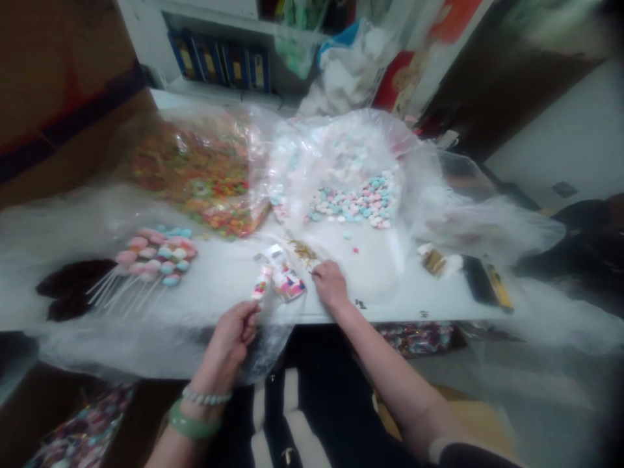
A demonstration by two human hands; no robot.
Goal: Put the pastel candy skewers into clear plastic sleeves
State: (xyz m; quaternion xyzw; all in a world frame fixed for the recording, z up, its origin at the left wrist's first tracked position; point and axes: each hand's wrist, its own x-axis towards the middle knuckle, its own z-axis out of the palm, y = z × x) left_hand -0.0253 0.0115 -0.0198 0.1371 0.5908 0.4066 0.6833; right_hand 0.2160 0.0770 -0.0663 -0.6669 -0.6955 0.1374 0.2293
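Note:
My left hand (238,331) is closed at the table's front edge, gripping the lower end of a wrapped candy stick (262,283) in a printed wrapper. Just right of it lie flat printed candy wrappers (288,281) in white, pink and blue. My right hand (331,283) rests on the table with its fingertips pinched at the near edge of a small pile of gold twist ties (302,252); what is between them is too small to make out. To the left lies a bunch of pink, white and blue marshmallow pops (156,257) on white sticks.
Clear bags hold orange-green gummies (214,182) and pastel marshmallow candies (361,201) at the back. A yellow-black tool (498,286) lies at the right beside a dark flat object. Blue binders (219,62) stand on a shelf. Boxes of wrapped sweets (419,338) are below the table.

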